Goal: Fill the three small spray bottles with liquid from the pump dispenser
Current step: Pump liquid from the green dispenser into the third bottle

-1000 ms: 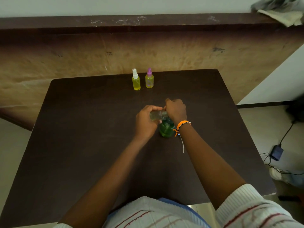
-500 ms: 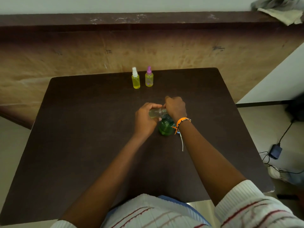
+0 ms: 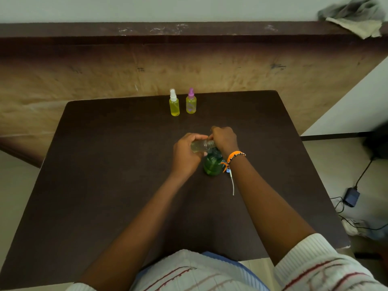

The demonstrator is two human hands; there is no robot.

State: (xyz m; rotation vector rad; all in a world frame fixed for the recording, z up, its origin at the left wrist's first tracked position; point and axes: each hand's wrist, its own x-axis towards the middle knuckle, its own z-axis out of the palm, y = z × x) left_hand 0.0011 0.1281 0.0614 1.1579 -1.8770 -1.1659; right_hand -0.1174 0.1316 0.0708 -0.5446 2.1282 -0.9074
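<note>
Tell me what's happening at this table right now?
A person is filling a small clear bottle from a green pump dispenser standing mid-table. The left hand holds the bottle tipped on its side, mouth toward the dispenser's top; the right hand is curled over the pump head. Two small spray bottles with yellow liquid, one white-capped and one purple-capped, stand upright side by side near the far edge of the dark table, apparently done.

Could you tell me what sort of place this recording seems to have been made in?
Probably a plain indoor room, perhaps a home or workroom: a dark brown table stands before a worn wooden ledge with a crumpled cloth on it, and a power adapter with cables lies on the tiled floor.
</note>
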